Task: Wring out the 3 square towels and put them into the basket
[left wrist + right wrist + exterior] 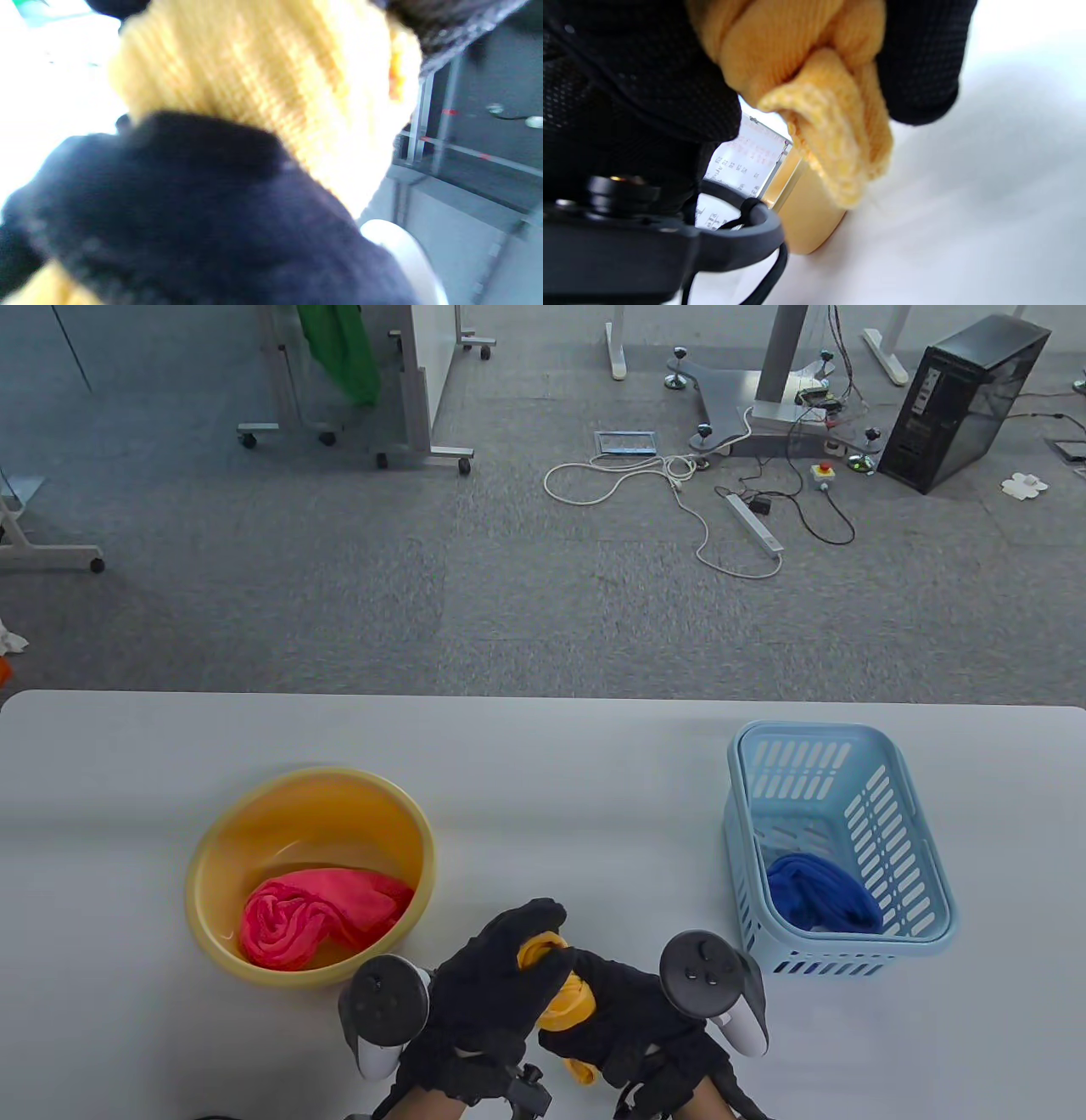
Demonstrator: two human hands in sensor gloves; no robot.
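Both gloved hands grip a twisted yellow towel [567, 1003] near the table's front edge, between basin and basket. My left hand [501, 976] curls round its upper end, my right hand [619, 1010] round its lower part. The wrist views show the yellow towel [263, 80] [814, 97] close up, squeezed in black fingers [925, 59]. A pink towel [318, 912] lies crumpled in the yellow basin [221, 857] at the left. A blue towel [819, 892] lies in the light blue basket [920, 848] at the right.
The white table [543, 763] ends at its far edge against grey carpet. On the floor beyond lie cables, a power strip [753, 524] and a computer tower [963, 403]. The basin's side [806, 220] shows in the right wrist view.
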